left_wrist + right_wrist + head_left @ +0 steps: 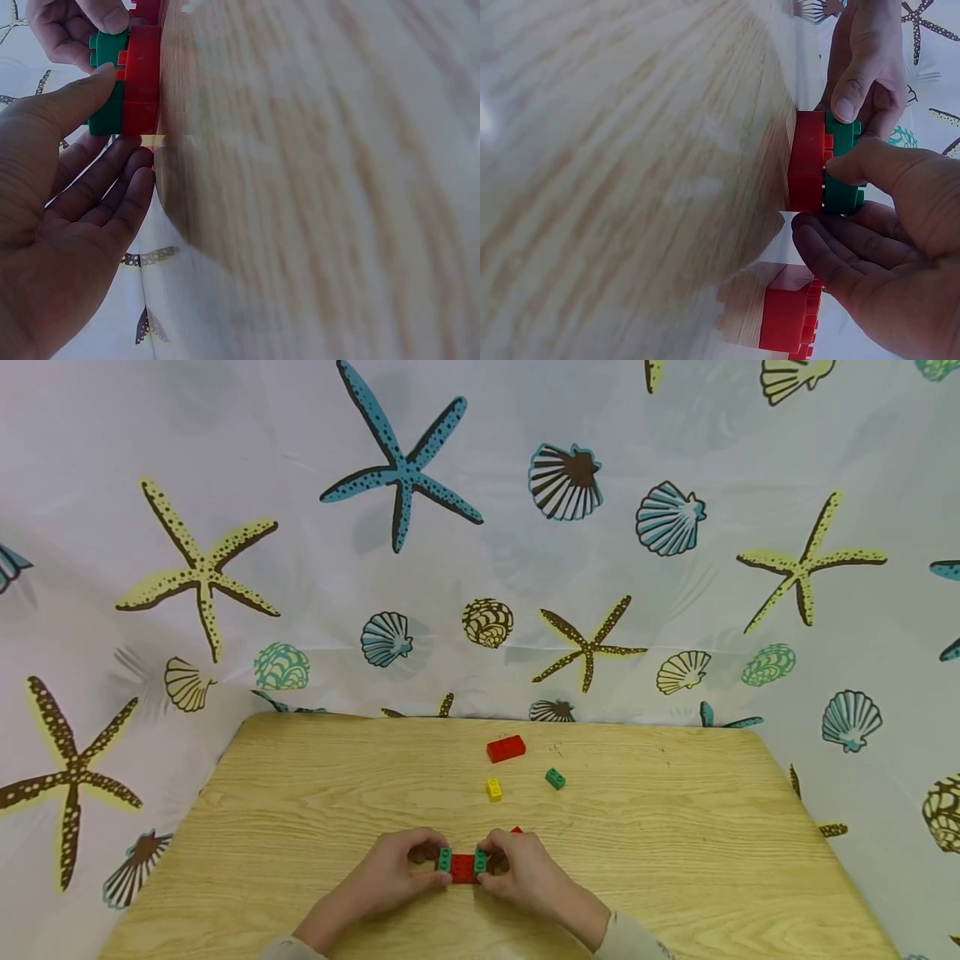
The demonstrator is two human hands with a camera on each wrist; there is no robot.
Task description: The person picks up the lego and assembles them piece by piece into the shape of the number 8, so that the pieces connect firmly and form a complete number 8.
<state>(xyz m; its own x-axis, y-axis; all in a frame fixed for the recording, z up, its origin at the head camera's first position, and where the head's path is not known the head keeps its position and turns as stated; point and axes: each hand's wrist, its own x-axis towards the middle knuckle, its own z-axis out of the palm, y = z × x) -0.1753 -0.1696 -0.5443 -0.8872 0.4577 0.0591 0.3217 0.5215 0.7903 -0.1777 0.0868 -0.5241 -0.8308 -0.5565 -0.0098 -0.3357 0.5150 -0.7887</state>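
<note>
A red toy building brick (463,869) lies on the table between both hands, with a green brick on top at each end. My left hand (397,870) pinches the left green brick (445,860) between thumb and fingers. On the other end, my right hand (529,875) pinches the right green brick (480,860) the same way. Both wrist views show the green bricks (107,109) sitting over the red brick (805,180), its studs showing between them. In the right wrist view a thin gap shows between red and green.
Behind my right hand another red brick (517,830) is mostly hidden. Farther back on the wooden table (337,777) lie a yellow brick (493,789), a small green brick (555,778) and a long red brick (506,748). A shell-patterned curtain (450,577) surrounds the table's back and sides.
</note>
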